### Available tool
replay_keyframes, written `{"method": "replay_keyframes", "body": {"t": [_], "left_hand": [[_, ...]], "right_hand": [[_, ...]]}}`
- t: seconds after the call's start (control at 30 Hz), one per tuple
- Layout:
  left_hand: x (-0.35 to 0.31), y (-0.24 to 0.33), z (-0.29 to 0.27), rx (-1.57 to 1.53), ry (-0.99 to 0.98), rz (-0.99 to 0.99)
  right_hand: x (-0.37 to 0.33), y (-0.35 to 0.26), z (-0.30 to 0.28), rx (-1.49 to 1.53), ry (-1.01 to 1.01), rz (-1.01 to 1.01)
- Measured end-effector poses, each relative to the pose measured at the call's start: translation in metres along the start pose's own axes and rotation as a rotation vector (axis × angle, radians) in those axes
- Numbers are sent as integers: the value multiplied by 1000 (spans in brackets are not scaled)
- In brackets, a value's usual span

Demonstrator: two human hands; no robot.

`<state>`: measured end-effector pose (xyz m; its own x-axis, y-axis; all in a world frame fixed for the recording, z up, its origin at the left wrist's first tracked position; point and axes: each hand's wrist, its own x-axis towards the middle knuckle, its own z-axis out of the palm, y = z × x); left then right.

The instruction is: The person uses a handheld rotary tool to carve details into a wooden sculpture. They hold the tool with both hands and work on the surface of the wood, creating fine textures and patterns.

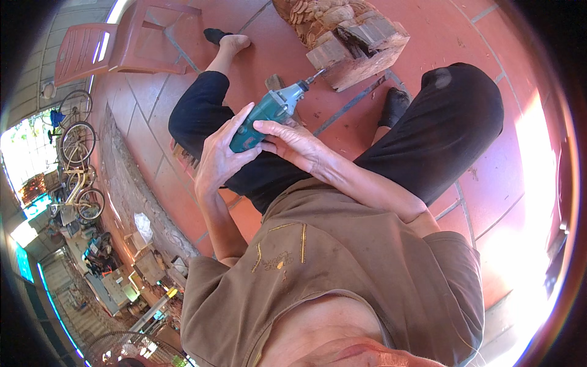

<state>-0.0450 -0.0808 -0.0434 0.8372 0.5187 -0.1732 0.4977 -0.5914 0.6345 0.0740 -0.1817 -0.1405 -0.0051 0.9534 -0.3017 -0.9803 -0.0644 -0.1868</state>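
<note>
A teal and grey rotary power tool [268, 114] is held over my lap, its thin bit pointing up and right toward a carved wooden block [353, 44] on the red tiled floor. My left hand [219, 160] wraps the rear of the tool's body from the left. Across the tool from the right, my right hand [295, 142] lays its fingers on the body. The bit's tip is close to the block's lower left corner; whether it touches the wood I cannot tell. I sit with my knees apart in black trousers.
A red plastic chair [131, 38] lies tipped at the upper left. Bicycles [78, 158] and cluttered boxes stand beyond a low stone kerb [131, 191] on the left. My socked feet rest on the floor either side of the block. Bright sunlight falls on the tiles at the right.
</note>
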Motion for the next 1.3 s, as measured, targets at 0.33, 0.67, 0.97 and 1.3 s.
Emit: {"method": "replay_keyframes", "body": {"t": [0.33, 0.67, 0.97, 1.3], "left_hand": [[-1, -1, 5, -4, 21, -4], [2, -3, -1, -17, -26, -5], [-2, -8, 4, -5, 57, 63], [-18, -35, 25, -456, 296, -121]], "right_hand": [[0, -3, 1, -9, 5, -5], [1, 0, 0, 7, 6, -21], [0, 1, 3, -84, 33, -10], [-4, -28, 5, -423, 202, -223]]}}
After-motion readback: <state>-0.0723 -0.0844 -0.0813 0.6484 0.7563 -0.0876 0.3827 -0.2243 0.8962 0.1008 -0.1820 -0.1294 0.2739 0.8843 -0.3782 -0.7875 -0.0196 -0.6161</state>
